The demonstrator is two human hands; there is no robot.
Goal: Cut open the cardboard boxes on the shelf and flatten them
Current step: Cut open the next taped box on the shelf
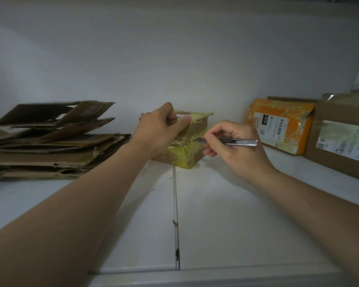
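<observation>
**On the white shelf (216, 204): a cut lined up**

The left hand (160, 129) clamps the top of the small brown cardboard box bound in yellow tape (184, 156), steadying it. From the box's right, the right hand (234, 150) pinches a slim silver utility knife (240, 141), its blade at the taped side.
</observation>
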